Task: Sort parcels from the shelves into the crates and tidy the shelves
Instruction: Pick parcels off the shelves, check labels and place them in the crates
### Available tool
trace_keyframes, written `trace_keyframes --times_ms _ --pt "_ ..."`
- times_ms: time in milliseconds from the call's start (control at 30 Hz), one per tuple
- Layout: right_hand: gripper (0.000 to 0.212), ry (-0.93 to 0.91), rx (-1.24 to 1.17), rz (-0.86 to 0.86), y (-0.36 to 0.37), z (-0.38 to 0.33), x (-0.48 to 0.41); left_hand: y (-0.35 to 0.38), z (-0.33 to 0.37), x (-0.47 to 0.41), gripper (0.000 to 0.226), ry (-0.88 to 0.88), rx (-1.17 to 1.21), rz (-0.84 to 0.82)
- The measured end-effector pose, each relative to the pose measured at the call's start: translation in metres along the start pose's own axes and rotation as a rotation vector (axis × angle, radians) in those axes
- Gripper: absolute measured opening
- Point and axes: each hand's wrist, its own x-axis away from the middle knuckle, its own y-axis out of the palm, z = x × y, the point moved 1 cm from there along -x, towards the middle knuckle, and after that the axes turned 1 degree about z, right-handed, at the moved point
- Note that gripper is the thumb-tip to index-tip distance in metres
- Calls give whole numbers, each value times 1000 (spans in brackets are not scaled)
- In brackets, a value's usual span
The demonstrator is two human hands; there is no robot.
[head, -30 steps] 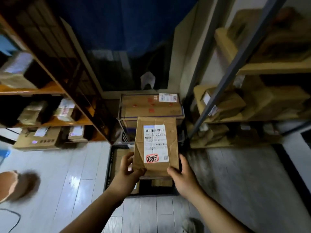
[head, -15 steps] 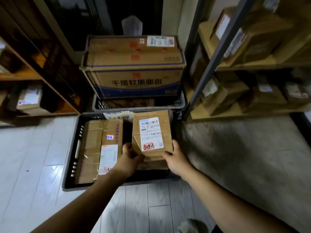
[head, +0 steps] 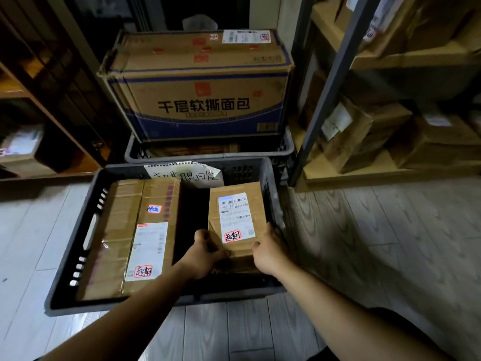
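The left hand (head: 205, 252) and the right hand (head: 268, 252) are gripping the near end of a small labelled parcel (head: 235, 217), each curling round a side edge; the parcel is extending away from them inside the dark crate (head: 86, 230), near its right wall; left of the left hand a larger parcel (head: 135, 238) is lying flat; beyond both hands a printed carton (head: 205, 100) is standing.

My left hand (head: 205, 252) and right hand (head: 268, 250) cover the near end of the parcel (head: 235, 201), so I cannot tell what it rests on. Its label's fine print is too small to read. The big carton (head: 203, 100) hides most of the rear crate (head: 260, 154). The package (head: 20, 142) on the left shelf is a blur.
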Motion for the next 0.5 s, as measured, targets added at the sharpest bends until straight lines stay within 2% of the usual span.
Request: trace_keyframes --times_ms 100,233,300,367,433,500 --pt "81 -36 64 -14 3 1 -1 8 -1 -6 74 24 -22 -3" --pt "75 -166 268 -19 15 4 6 10 5 -12 81 76 -102 -7" --pt "72 -255 421 -37 21 7 9 7 5 -12 90 132 -251 -56" --pt "70 -279 535 -76 24 7 9 2 5 -11 99 218 -501 -65" --pt "66 -279 605 -90 24 5 4 -1 3 -14 101 315 -719 -69" --pt "62 -294 654 -81 20 3 -3 -1 2 -19 98 357 -804 -64"
